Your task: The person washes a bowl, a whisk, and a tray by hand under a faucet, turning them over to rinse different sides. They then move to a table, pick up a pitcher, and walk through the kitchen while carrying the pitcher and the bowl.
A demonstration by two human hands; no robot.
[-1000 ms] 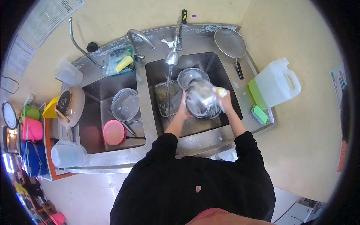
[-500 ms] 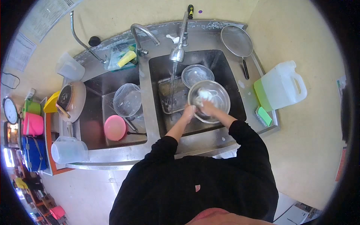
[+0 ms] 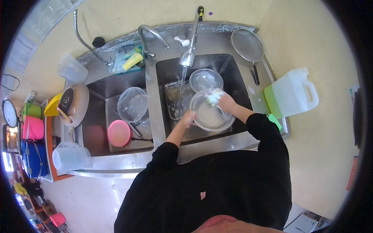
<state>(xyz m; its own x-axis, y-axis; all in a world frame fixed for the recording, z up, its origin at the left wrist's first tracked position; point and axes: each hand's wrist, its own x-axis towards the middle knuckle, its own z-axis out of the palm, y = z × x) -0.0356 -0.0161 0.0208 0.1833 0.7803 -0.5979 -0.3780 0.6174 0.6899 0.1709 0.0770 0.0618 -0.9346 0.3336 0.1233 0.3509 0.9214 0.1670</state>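
Over the right sink basin, my left hand [image 3: 188,119] grips the left rim of a round metal bowl [image 3: 210,121], which is tilted. My right hand [image 3: 226,104] is closed on a foamy, whitish sponge [image 3: 213,97] pressed at the bowl's far inner edge. Suds cover much of the sponge, so its exact shape is hidden. Behind lies a second metal bowl [image 3: 206,79] with foam in it. Water [image 3: 182,89] runs from the spray faucet [image 3: 187,59] left of the bowls, onto a rectangular metal tray [image 3: 171,97] in the basin.
The left basin holds a clear bowl [image 3: 133,104] and a pink bowl [image 3: 119,133]. On the right ledge are a strainer [image 3: 247,44], a jug of green liquid [image 3: 289,95] and a green brush [image 3: 275,122]. A clear pitcher [image 3: 70,157] stands at the front left.
My right hand has moved from the bowl's middle to its far right edge with the sponge. My left hand and the bowl have shifted slightly left and nearer to me.
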